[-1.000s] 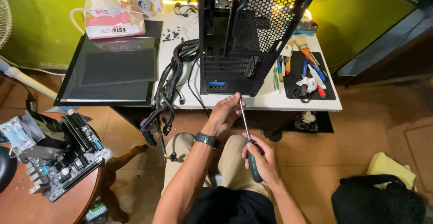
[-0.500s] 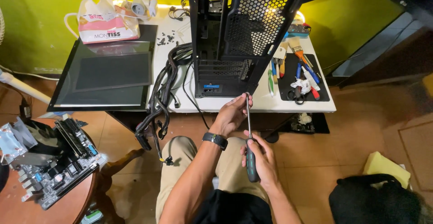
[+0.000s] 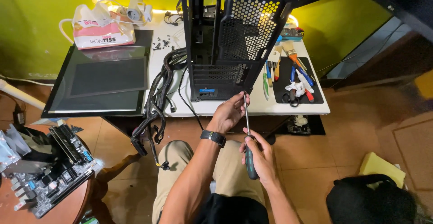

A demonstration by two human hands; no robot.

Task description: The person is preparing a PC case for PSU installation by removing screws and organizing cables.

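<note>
Low in the frame, centre, the right hand (image 3: 261, 158) is wrapping its fingers round the dark handle of a long steel-shafted screwdriver (image 3: 248, 138). A bit higher, the left hand (image 3: 231, 113), wearing a black wristwatch (image 3: 213, 137), is pinching the shaft near the tip. That tip is sitting at the bottom corner of the black perforated metal computer case (image 3: 230, 39), which is standing upright on the white table (image 3: 288, 107), top centre. Black cables (image 3: 158, 102) are hanging off the table's left side.
</note>
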